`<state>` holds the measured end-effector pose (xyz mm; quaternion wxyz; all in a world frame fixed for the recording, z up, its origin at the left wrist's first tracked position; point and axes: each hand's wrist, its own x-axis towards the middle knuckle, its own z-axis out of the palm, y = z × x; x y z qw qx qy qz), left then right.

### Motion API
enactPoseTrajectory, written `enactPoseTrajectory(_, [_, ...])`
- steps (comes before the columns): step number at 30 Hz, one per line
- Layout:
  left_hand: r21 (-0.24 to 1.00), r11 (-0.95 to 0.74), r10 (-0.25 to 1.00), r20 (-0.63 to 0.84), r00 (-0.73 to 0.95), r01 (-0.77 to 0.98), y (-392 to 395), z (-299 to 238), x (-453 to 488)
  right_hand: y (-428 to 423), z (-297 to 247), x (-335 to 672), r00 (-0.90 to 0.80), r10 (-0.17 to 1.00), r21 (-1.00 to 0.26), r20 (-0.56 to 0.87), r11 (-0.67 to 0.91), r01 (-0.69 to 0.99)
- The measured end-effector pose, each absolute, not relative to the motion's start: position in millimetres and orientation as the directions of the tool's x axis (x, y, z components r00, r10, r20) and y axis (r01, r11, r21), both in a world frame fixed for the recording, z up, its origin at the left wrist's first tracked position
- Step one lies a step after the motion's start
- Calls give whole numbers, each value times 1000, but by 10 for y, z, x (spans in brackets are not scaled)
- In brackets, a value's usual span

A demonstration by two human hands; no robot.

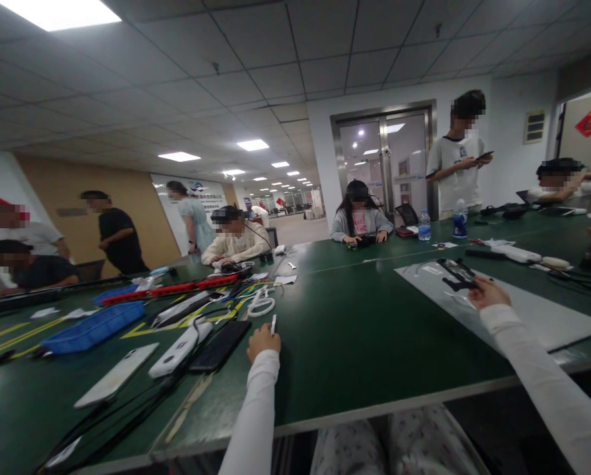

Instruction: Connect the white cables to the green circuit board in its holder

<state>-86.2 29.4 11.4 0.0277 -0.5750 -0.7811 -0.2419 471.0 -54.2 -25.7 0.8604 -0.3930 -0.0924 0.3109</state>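
My left hand rests on the green table with its fingers closed around a small white piece, whose tip sticks up past them; I cannot make out its kind. Right of it, my right hand grips the near end of a thin black frame-like part with open gaps. That part is over a light grey board lying on the table; I cannot tell whether it touches the board. My right fingers are partly hidden by the hand itself.
Left of my left hand lie a dark phone, a white power bank-like device, a white phone, black cables and a blue tray. A coiled white cable lies farther on. Bottles stand at the far edge; several people sit or stand around.
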Motion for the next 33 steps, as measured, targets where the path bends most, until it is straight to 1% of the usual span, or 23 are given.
enactPoseTrajectory(1, [362, 203, 881, 337, -331, 910, 300, 110, -854, -523, -193, 4550, 746, 660, -735, -92, 460, -498])
enactPoseTrajectory(3, [431, 124, 877, 374, -302, 894, 321, 107, -828, -499, -57, 4179, 574, 818, -738, -39, 364, -568])
enactPoseTrajectory(5, [572, 0, 882, 386, -270, 820, 337, 116, -774, -488, 49, 3772, 381, 925, -758, 8, 254, -601])
enactPoseTrajectory(7, [773, -103, 919, 315, -237, 626, 317, 147, -685, -476, 99, 3371, 205, 978, -783, 42, 160, -602])
enactPoseTrajectory(9, [940, -106, 980, 154, -129, 324, 242, 198, -568, -453, 94, 3014, 79, 995, -824, 65, 98, -558])
enactPoseTrajectory(10, [982, -63, 997, 69, -25, 176, 186, 225, -505, -437, 80, 2857, 50, 997, -844, 65, 82, -531])
enactPoseTrajectory(11, [998, 7, 995, -13, 98, 60, 124, 249, -443, -420, 63, 2717, 13, 998, -864, 60, 59, -500])
enactPoseTrajectory(12, [996, 88, 972, -83, 222, -14, 60, 268, -383, -401, 48, 2592, -18, 998, -881, 58, 42, -470])
enactPoseTrajectory(14, [969, 235, 893, -185, 410, -73, -49, 278, -283, -364, 28, 2385, -22, 999, -901, 50, 36, -432])
enactPoseTrajectory(16, [949, 300, 846, -216, 487, -100, -107, 251, -211, -337, 24, 2232, -12, 998, -913, 60, 50, -405])
enactPoseTrajectory(18, [949, 291, 853, -200, 482, -121, -111, 200, -168, -330, 26, 2127, -19, 996, -924, 92, 78, -373])
enactPoseTrajectory(21, [965, 238, 889, -173, 424, -106, -65, 123, -144, -364, 21, 2055, -46, 992, -949, 120, 101, -298])
enactPoseTrajectory(24, [972, 220, 904, -170, 393, -84, -19, 78, -147, -416, 1, 2073, -66, 997, -978, 34, 20, -207])
enactPoseTrajectory(26, [974, 213, 906, -165, 390, -81, -2, 62, -155, -424, -16, 2142, -47, 999, -989, -18, -25, -148])
enactPoseTrajectory(28, [976, 204, 906, -158, 392, -79, 6, 53, -163, -392, -32, 2286, 18, 1000, -996, 20, 22, -90])
enactPoseTrajectory(30, [976, 201, 908, -154, 389, -82, 9, 45, -169, -320, -41, 2544, 122, 983, -990, 135, 140, -32])
enactPoseTrajectory(32, [975, 205, 913, -158, 377, -89, 13, 37, -170, -232, -44, 2939, 284, 931, -974, 227, 224, 43])
enactPoseTrajectory(33, [974, 209, 914, -161, 372, -92, 15, 32, -169, -195, -46, 3186, 380, 889, -967, 254, 239, 86])
